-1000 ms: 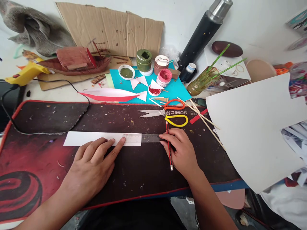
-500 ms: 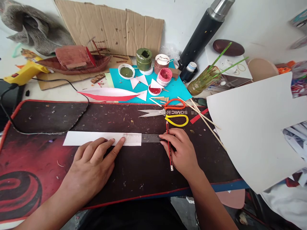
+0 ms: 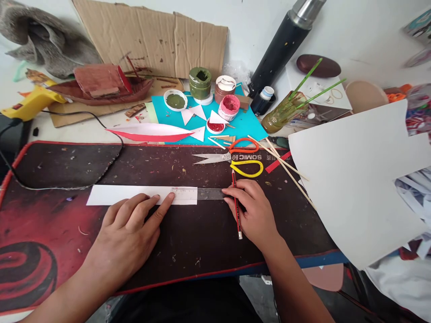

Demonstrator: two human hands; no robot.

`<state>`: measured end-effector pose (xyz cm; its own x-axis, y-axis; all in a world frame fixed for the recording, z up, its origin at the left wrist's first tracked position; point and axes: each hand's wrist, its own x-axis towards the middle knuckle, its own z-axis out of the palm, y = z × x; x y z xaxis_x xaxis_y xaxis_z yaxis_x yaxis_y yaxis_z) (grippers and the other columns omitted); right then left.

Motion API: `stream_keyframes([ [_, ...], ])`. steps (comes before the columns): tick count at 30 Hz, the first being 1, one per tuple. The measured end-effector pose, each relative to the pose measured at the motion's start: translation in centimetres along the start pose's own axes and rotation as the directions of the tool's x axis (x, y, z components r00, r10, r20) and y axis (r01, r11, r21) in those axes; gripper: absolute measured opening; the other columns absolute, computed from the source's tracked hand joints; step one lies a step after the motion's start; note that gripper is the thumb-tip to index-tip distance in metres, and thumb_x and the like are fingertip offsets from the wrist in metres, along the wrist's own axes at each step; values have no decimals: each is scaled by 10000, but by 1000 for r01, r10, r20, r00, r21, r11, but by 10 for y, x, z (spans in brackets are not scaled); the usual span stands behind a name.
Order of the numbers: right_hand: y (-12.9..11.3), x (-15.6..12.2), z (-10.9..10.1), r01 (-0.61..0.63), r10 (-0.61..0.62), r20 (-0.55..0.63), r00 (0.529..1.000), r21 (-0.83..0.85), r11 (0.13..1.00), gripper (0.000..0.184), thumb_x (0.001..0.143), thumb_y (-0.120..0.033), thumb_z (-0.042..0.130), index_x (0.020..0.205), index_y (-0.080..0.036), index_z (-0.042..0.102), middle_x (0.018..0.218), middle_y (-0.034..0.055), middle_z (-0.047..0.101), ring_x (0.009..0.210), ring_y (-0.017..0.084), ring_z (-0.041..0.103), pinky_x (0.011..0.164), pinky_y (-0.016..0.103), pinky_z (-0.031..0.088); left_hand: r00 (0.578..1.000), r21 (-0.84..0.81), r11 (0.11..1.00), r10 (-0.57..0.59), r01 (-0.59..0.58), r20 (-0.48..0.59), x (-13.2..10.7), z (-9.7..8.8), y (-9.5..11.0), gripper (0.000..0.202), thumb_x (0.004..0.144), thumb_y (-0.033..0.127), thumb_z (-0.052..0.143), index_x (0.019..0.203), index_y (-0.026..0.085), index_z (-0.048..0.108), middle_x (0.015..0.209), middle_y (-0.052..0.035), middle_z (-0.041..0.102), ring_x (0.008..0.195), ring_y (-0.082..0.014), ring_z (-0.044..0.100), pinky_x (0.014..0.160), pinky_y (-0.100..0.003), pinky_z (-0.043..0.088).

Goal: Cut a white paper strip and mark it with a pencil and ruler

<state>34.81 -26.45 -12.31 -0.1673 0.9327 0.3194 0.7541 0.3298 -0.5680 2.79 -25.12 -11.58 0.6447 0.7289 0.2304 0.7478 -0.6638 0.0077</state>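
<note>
A long white paper strip (image 3: pixel 117 194) lies across a dark red-edged desk mat (image 3: pixel 50 224). A clear ruler (image 3: pixel 205 194) rests along the strip and sticks out past its right end. My left hand (image 3: pixel 129 229) lies flat with its fingers spread, the index fingertip pressing the ruler onto the strip. At the ruler's right end, my right hand (image 3: pixel 252 213) grips a red pencil (image 3: pixel 236 204) between its fingers, point away from me, while the fingertips touch the ruler.
Orange-and-yellow scissors (image 3: pixel 235 158) and thin wooden sticks (image 3: pixel 286 168) lie just behind my right hand. A large white card (image 3: pixel 357 179) overhangs the mat's right side. Paint pots (image 3: pixel 215 94), a model boat (image 3: pixel 101 85), a glue gun (image 3: pixel 30 101) and a black flask (image 3: pixel 283 45) crowd the back.
</note>
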Motion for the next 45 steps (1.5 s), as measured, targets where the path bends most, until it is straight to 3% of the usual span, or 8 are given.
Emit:
stream_keyframes([
  [16, 0, 0, 0, -6, 6, -5, 1000, -2, 1000, 206, 1096, -161, 683, 1233, -288, 772, 1079, 78, 731, 1029, 270, 728, 901, 456, 630, 998, 50, 997, 57, -57, -7, 4, -2, 1, 875, 1029, 112, 556, 1800, 157, 144, 1228, -185, 738, 1161, -374, 692, 956, -507, 547],
  [21, 0, 0, 0, -2, 2, -5, 1000, -4, 1000, 189, 1093, -154, 691, 1226, -266, 766, 1087, 84, 731, 1035, 266, 718, 908, 451, 623, 999, 35, 999, 41, -40, -7, 4, -1, 1, 888, 1034, 123, 546, 1807, 205, 118, 1244, -165, 742, 1173, -366, 692, 965, -502, 540],
  [28, 1, -1, 1, 2, -2, -4, 1000, -2, 1000, 198, 1083, -130, 702, 1222, -258, 764, 1086, 79, 728, 1041, 266, 714, 910, 442, 614, 997, 77, 994, 73, -72, -9, 3, -1, 3, 840, 1036, 110, 542, 1789, 122, 170, 1245, -194, 730, 1168, -376, 683, 957, -508, 533],
  [36, 3, -1, 2, 0, 0, 2, 1000, 4, 1000, 206, 1096, -134, 686, 1232, -268, 763, 1087, 81, 732, 1041, 267, 713, 906, 452, 615, 997, 93, 993, 74, -73, -4, 2, -1, 4, 789, 1045, 114, 551, 1769, 109, 236, 1264, -204, 715, 1180, -381, 665, 958, -509, 537],
  [45, 2, -1, 1, -3, 3, 1, 1000, 7, 1000, 199, 1097, -142, 681, 1225, -267, 768, 1085, 80, 734, 1039, 268, 715, 902, 450, 615, 998, 81, 995, 57, -57, 1, 3, -3, 4, 840, 1051, 131, 538, 1797, 143, 151, 1256, -190, 726, 1184, -370, 679, 964, -502, 536],
])
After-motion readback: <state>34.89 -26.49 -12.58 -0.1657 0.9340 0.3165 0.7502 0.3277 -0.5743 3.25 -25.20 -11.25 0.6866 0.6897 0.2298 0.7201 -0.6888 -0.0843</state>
